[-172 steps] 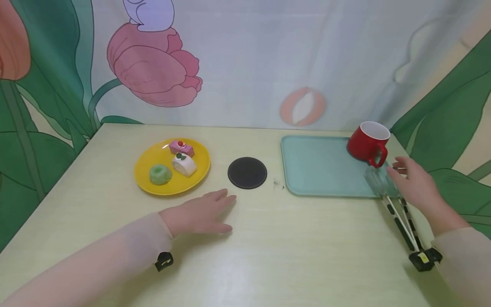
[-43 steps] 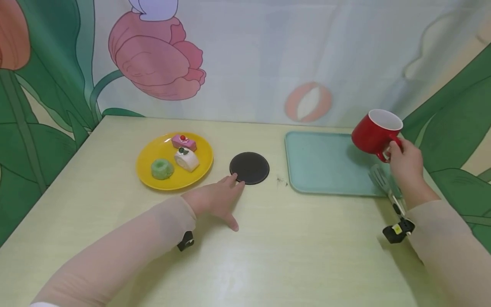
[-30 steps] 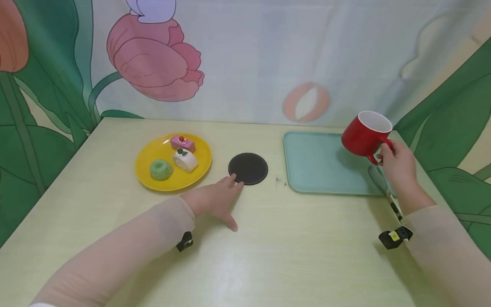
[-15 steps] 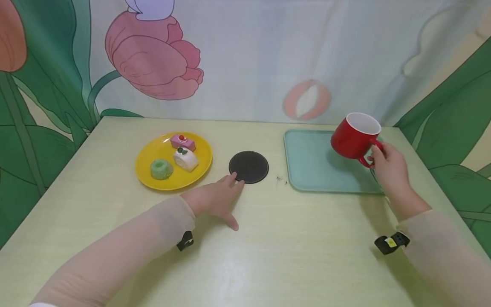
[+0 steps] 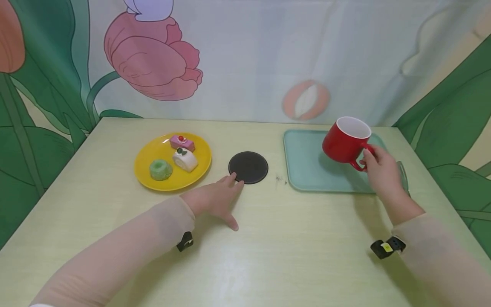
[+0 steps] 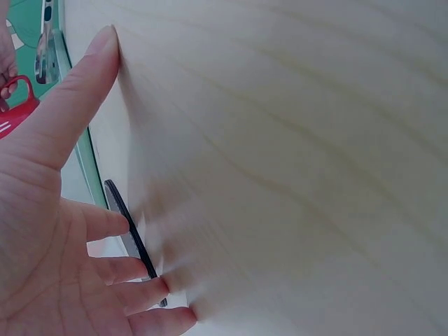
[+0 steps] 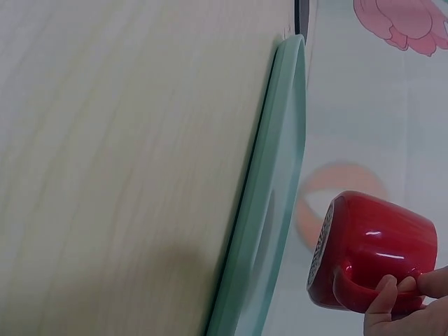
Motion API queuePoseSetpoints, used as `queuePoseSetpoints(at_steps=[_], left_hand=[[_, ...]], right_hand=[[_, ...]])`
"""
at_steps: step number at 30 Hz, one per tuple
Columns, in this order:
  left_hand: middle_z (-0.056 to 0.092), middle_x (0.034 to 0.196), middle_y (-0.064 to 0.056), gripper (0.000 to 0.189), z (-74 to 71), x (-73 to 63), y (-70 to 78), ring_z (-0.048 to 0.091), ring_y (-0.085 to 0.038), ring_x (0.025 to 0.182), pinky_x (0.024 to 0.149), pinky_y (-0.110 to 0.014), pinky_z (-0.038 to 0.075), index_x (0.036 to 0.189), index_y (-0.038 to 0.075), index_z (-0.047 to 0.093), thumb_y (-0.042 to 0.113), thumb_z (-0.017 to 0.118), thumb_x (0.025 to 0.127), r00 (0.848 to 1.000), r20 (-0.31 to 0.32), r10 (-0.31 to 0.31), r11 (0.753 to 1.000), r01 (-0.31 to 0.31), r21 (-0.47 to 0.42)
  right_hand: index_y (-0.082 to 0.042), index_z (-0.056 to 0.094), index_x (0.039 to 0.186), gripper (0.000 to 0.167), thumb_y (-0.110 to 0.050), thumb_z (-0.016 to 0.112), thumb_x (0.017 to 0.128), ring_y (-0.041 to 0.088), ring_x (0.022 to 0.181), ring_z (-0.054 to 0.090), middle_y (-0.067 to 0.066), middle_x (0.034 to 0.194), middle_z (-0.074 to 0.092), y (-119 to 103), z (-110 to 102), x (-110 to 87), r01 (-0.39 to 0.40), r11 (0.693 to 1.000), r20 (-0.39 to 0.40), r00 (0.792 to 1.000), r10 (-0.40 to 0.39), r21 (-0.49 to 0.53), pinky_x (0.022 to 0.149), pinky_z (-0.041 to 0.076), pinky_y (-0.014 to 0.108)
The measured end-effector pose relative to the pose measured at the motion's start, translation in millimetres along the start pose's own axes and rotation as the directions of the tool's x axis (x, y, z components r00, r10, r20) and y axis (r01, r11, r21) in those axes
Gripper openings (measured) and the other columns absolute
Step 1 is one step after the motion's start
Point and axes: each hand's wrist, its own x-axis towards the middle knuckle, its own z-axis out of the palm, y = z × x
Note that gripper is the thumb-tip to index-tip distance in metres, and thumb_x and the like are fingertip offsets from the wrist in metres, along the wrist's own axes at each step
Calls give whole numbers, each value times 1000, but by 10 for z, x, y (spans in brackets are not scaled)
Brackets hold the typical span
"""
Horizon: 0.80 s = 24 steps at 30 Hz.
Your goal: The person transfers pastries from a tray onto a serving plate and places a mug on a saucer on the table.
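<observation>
My right hand (image 5: pixel 383 170) grips the handle of a red mug (image 5: pixel 345 140) with a white inside. In the right wrist view the mug (image 7: pixel 378 245) hangs above the pale green tray (image 7: pixel 269 210), its base off the surface. The left hand (image 5: pixel 216 198) lies spread on the table, fingertips at the near edge of a round black coaster (image 5: pixel 248 167). In the left wrist view its fingers (image 6: pixel 119 273) are straight, with the coaster just beyond them. Part of a metal utensil (image 5: pixel 403 177) shows behind the right wrist; the rest is hidden.
A yellow plate (image 5: pixel 142 170) at the left bears a green ring-shaped cake (image 5: pixel 160 169), a white roll (image 5: pixel 186 160) and a pink cake slice (image 5: pixel 182 143). Dark marks (image 5: pixel 280 179) spot the tabletop between coaster and tray. A printed curtain (image 5: pixel 245 59) hangs behind the table.
The right hand has taken the mug by its handle, lifted it off the tray's right end and carried it leftward over the tray. The left hand has moved up to the coaster, then stayed still.
</observation>
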Motion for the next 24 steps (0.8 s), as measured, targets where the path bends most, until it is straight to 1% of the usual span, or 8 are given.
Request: queuePoseSetpoints(at_steps=[5,8,11,13,17,24], left_hand=[[2,153,-23,119,-2,10,3,8,-35,140,110,-42,19,149,4,14,62,73,64,1000,9,-10,1000,10,16],[2,153,-22,120,1,17,-1,8,-34,140,110,-41,19,149,5,13,63,73,64,1000,14,-16,1000,16,17],[2,153,-22,120,2,24,-7,7,-33,140,110,-41,19,149,5,12,63,73,64,1000,13,-14,1000,14,7],[2,153,-22,120,4,27,-11,7,-33,141,110,-41,19,149,5,13,63,74,63,1000,13,-15,1000,15,-3],[1,153,-22,119,13,26,-15,8,-34,140,110,-43,19,149,6,14,61,74,63,1000,9,-15,1000,15,-13],[1,153,-23,119,10,21,-6,8,-35,140,110,-42,20,149,4,14,60,75,63,1000,5,-10,1000,10,-13]], right_hand=[[3,42,134,48,-31,34,100,23,86,51,20,104,53,-5,28,-29,15,1000,1,1000,-15,7,61,42,14],[4,43,133,47,-28,35,101,21,83,51,20,102,53,-10,48,-50,32,999,0,999,-32,21,61,42,13],[6,44,131,45,-26,35,101,18,78,51,21,100,54,-19,65,-69,54,998,-2,999,-54,20,61,42,13],[6,45,130,44,-25,36,101,18,77,52,22,99,54,-28,78,-79,61,998,-6,998,-61,14,60,42,13],[5,46,129,43,-26,37,100,25,84,52,22,101,54,-38,100,-99,60,998,5,998,-60,13,60,42,13],[5,45,130,45,-28,35,101,32,92,52,25,105,54,-48,126,-131,67,998,28,997,-67,23,62,42,13]])
